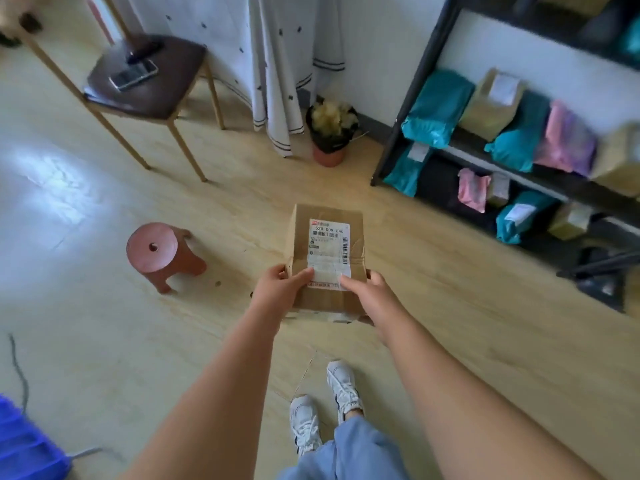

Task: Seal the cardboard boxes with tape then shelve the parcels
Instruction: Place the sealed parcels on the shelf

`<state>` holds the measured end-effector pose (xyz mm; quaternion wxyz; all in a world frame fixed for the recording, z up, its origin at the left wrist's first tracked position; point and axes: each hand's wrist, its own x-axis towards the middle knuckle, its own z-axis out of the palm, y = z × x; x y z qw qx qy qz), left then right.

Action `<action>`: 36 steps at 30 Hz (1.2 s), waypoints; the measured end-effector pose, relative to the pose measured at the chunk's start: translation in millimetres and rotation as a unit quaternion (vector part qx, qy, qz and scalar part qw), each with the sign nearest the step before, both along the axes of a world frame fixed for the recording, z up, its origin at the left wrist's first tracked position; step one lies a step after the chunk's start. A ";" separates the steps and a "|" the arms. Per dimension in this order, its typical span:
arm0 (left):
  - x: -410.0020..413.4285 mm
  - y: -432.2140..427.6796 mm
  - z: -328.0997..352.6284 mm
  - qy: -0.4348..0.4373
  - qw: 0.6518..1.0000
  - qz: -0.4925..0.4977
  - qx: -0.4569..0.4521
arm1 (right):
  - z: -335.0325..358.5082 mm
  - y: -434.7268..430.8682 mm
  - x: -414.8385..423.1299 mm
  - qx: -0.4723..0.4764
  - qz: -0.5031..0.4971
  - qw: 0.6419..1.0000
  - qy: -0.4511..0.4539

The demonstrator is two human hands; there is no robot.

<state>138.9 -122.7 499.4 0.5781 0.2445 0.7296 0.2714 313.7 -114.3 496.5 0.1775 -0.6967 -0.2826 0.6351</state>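
I hold a brown cardboard box [325,216] out in front of me above the floor, its white shipping label facing up. My left hand [280,289] grips its near left corner with the thumb on the label. My right hand [367,296] grips the near right corner, thumb on the label too. A black shelf rack [412,109] stands at the right, holding teal and pink mailer bags and several brown boxes.
A small red plastic stool [162,252] stands on the floor at the left. A brown-seated stool [145,81] with a phone on it is at the back left. A potted plant [330,133] sits by the curtain. A blue crate [24,441] is at the bottom left.
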 end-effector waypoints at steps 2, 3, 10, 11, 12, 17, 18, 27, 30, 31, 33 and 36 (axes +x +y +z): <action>31.5 16.3 31.2 -0.012 0.999 -0.038 0.015 | 36.3 1.2 33.2 0.029 -0.043 0.999 0.007; 44.6 22.0 42.1 -0.019 0.998 -0.048 0.019 | 51.2 0.6 45.7 0.035 -0.063 0.997 0.012; 160.1 78.1 111.2 -0.054 0.984 -0.159 0.063 | 124.1 6.7 157.6 0.101 -0.171 0.980 0.024; 177.7 84.9 120.5 -0.044 0.980 -0.180 0.066 | 132.1 8.1 173.4 0.104 -0.184 0.977 0.019; 200.3 95.0 129.9 -0.035 0.976 -0.201 0.074 | 141.7 10.5 194.3 0.115 -0.199 0.973 0.020; 304.8 138.1 180.9 0.002 0.955 -0.267 0.125 | 182.2 39.2 291.2 0.148 -0.249 0.957 0.023; 324.5 144.9 190.6 0.009 0.952 -0.276 0.134 | 189.8 45.8 310.7 0.159 -0.255 0.953 0.022; 501.5 206.3 281.9 0.067 0.918 -0.292 0.260 | 278.5 104.9 484.4 0.273 -0.266 0.924 0.015; 542.4 214.6 320.9 0.079 0.900 -0.292 0.314 | 310.7 116.2 521.1 0.316 -0.275 0.908 0.006; 556.9 219.5 333.0 0.078 0.895 -0.291 0.330 | 323.0 119.2 533.0 0.333 -0.280 0.901 0.001; 585.2 234.8 355.6 0.073 0.886 -0.290 0.355 | 346.3 127.2 559.3 0.365 -0.280 0.888 -0.016; 623.5 263.8 388.3 0.063 0.869 -0.294 0.392 | 382.8 144.8 595.9 0.406 -0.273 0.871 -0.043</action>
